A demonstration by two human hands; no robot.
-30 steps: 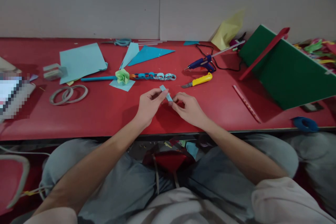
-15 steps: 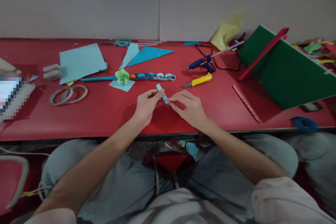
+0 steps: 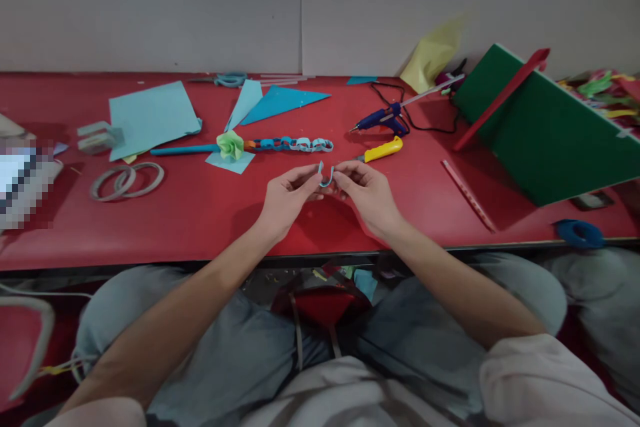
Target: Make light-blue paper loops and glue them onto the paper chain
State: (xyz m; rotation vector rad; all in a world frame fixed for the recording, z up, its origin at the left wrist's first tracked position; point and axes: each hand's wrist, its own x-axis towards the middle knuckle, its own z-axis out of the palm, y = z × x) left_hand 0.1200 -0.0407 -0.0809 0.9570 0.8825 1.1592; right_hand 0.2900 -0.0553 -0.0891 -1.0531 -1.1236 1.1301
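Observation:
A light blue paper strip (image 3: 327,183), bent into a U with its ends upward, is pinched between both hands above the red table. My left hand (image 3: 290,195) grips one side of it between thumb and fingers. On the other side, my right hand (image 3: 367,195) pinches the opposite end. Just beyond the hands lies a paper chain (image 3: 293,144) of blue and pale links, joined at its left to an orange piece. Beside that are a green paper flower (image 3: 231,145) and a blue paper stick (image 3: 184,149).
A yellow utility knife (image 3: 384,149) and a blue glue gun (image 3: 379,119) lie beyond my right hand. Tape rings (image 3: 145,180), paper sheets (image 3: 150,117) and scissors (image 3: 230,80) are to the left and back. A green board (image 3: 530,127) leans at right, near a pencil (image 3: 469,195).
The strip was straight and tilted; now it is curved into a U. My right hand has come up and taken its far end, level with my left hand.

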